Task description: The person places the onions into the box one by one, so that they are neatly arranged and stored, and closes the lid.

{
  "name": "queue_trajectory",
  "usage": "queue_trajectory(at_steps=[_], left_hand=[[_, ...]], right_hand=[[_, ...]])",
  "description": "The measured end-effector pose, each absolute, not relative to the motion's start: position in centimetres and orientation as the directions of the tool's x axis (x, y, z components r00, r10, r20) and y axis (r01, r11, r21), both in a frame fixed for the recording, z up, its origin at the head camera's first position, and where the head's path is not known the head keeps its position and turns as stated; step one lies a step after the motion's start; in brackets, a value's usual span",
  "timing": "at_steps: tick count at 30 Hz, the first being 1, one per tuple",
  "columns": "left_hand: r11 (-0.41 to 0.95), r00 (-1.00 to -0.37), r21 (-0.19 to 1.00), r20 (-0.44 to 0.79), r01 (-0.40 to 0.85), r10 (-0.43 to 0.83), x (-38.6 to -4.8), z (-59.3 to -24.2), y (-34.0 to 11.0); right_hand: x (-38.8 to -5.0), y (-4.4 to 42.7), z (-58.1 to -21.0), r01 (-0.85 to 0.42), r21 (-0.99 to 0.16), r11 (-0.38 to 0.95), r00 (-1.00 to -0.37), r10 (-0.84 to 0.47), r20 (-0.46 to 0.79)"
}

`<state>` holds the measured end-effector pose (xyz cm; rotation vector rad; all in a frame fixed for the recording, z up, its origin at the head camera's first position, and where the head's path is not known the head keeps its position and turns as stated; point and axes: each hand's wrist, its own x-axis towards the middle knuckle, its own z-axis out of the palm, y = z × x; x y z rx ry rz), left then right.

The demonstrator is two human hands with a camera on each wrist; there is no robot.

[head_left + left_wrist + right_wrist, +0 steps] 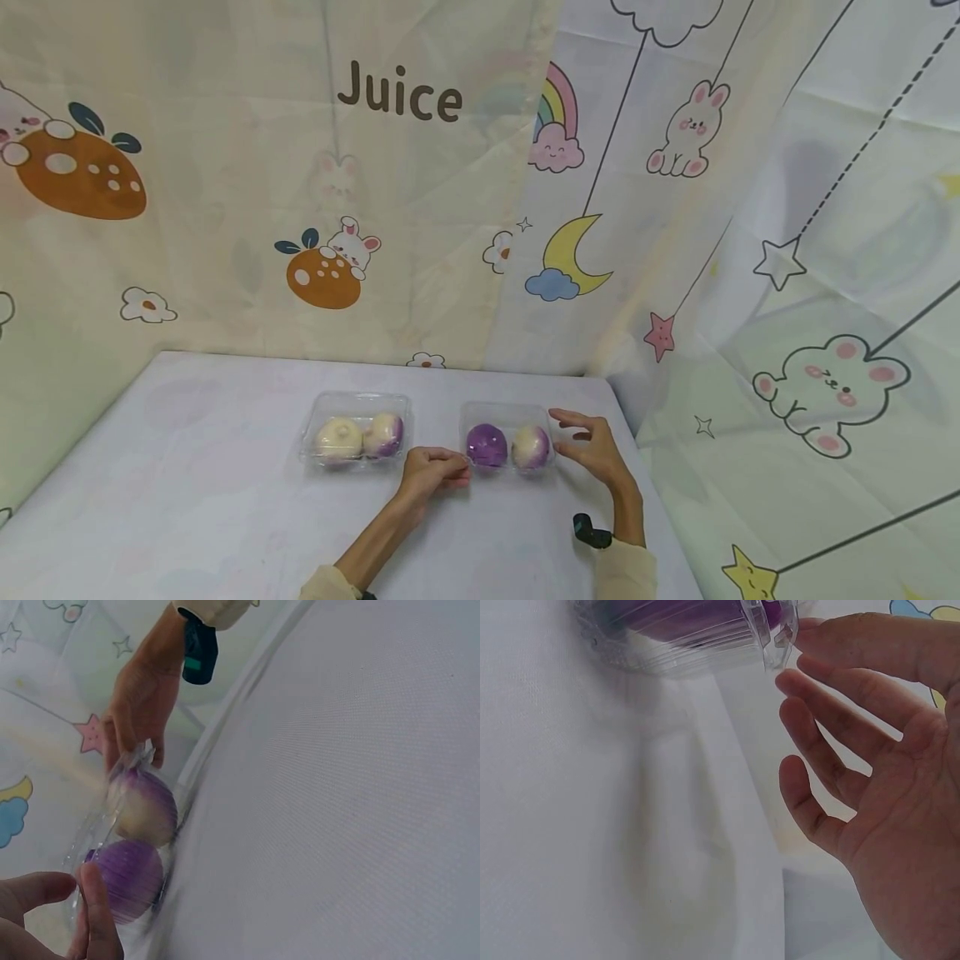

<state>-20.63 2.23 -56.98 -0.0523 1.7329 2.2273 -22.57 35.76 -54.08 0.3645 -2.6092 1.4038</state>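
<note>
A clear plastic clamshell container (504,410) holds two round onions, one deep purple (487,445) and one white and purple (530,447). My left hand (435,473) pinches the container's left rim between thumb and fingers, plainest in the left wrist view. At the opposite end is my right hand (596,446), its fingers spread and loosely bent. In the right wrist view its thumb and a fingertip (789,681) are close against the plastic rim (769,645); firm contact is hard to tell.
Left of my hands, another clear container (358,398) with two pale onions (340,437) stands on the white table (225,517). A printed curtain (420,183) hangs behind the table's back edge and along its right side.
</note>
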Motion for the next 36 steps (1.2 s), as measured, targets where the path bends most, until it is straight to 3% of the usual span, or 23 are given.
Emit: queue_trajectory(at_steps=[8,13,26,36], left_hand=[[-0.219,-0.952,0.940,-0.213,-0.261,0.218,-20.8,-57.0,2.4],[-0.216,-0.953,0.941,-0.216,-0.261,0.211,-20.8,-56.8,2.5],[-0.244,-0.963,0.942,-0.185,-0.231,0.195,-20.5,-57.1,2.6],[-0.251,-0.962,0.938,-0.192,-0.239,0.196,-20.8,-57.7,2.7]], right_hand=[[-22.3,35.5,-53.9,-0.237,-0.786,0.571,-0.970,-0.094,0.224],[-21.7,35.4,-53.7,-0.165,-0.776,0.609,-0.986,-0.083,0.144],[-19.6,36.0,-53.0,-0.043,-0.839,0.543,-0.941,-0.305,-0.149],[-18.4,35.4,-53.7,-0.002,-0.885,0.466,-0.948,-0.282,-0.147]])
